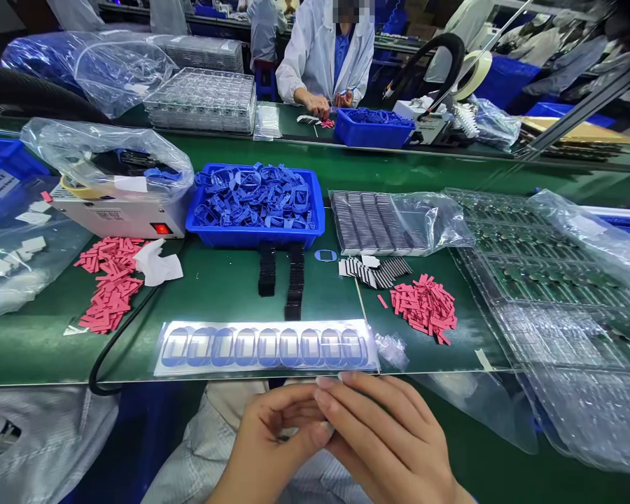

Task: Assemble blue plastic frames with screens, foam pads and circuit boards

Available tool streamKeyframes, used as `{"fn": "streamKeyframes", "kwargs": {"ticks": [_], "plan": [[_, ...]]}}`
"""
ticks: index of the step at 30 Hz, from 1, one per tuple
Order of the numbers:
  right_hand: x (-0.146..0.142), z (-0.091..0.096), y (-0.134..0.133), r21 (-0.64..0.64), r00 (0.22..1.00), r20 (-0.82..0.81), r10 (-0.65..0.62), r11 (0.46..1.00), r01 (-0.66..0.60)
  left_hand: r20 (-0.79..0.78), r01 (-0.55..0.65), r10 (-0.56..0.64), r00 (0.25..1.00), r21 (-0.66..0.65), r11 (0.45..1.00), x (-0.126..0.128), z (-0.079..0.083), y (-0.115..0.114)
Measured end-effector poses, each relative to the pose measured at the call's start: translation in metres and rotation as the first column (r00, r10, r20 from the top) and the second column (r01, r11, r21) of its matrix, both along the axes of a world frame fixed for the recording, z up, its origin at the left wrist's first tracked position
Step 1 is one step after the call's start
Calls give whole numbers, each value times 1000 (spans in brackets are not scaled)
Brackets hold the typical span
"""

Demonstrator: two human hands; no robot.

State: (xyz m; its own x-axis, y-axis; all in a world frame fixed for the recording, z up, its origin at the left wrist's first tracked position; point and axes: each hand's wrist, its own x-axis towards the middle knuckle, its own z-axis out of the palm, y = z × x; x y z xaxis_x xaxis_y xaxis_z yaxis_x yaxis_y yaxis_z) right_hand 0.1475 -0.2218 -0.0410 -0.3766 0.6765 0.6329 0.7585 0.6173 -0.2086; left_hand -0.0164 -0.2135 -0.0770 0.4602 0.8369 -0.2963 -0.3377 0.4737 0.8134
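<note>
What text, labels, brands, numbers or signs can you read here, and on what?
None legible.
White label on the blue bin at far left: lines of print, too blurred to read.
White box with the red switch: dark print on its front, too small to read.

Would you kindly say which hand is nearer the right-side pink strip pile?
Right. The right hand is below the pink strip pile in view; the left hand is farther, to its lower left.
</note>
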Motion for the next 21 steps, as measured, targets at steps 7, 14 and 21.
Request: {"fn": "streamKeyframes", "kwargs": {"ticks": [7, 14, 21], "plan": [[-4, -5, -5, -231, 936, -351, 20, 967, -107, 267, 172, -139, 954, -104, 980, -1, 3, 2], [-13, -11, -13, -490, 618, -780, -96, 708, -508, 482, 346, -188, 856, -265, 900, 3, 11, -10], [2, 1, -10, -381, 821, -567, -59, 903, -198, 399, 193, -58, 915, -309, 931, 7, 13, -11]]}}
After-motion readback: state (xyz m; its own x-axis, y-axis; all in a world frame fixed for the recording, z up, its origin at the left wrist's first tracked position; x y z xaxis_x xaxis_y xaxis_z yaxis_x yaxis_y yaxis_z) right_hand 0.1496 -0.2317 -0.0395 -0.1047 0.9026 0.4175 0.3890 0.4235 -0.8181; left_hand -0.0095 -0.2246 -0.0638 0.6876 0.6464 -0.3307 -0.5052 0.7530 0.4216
